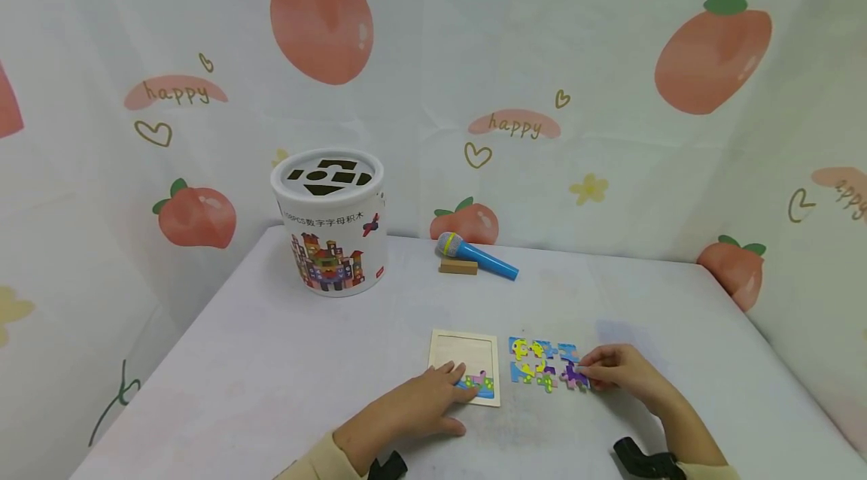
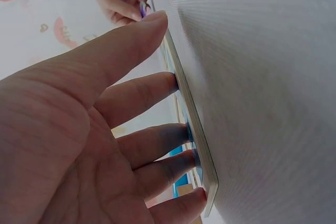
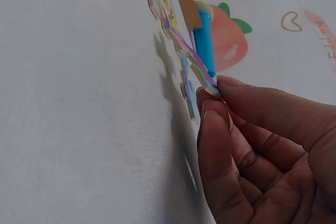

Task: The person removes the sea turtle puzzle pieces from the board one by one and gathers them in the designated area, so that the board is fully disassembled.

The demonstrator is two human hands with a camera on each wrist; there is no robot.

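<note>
My left hand (image 1: 427, 401) rests with spread fingers on a small wooden puzzle tray (image 1: 452, 347). In the left wrist view its fingertips press on the tray (image 2: 197, 124) near one edge. Puzzle pieces with a green, pink and blue picture (image 1: 483, 382) lie in the tray's lower part. To the right, my right hand (image 1: 626, 375) pinches a purple puzzle piece (image 1: 573, 375) between thumb and fingers. The right wrist view shows that piece (image 3: 197, 62) tilted, one end raised off the table. Beside it lie several loose puzzle pieces (image 1: 528, 350), yellow and blue.
A white block bucket (image 1: 332, 239) with a shape-hole lid stands at the back left. Behind the tray lie a blue toy microphone (image 1: 484, 258) and a small brown wooden block (image 1: 458, 267). A printed curtain (image 1: 420, 51) hangs behind the white table (image 1: 339, 352).
</note>
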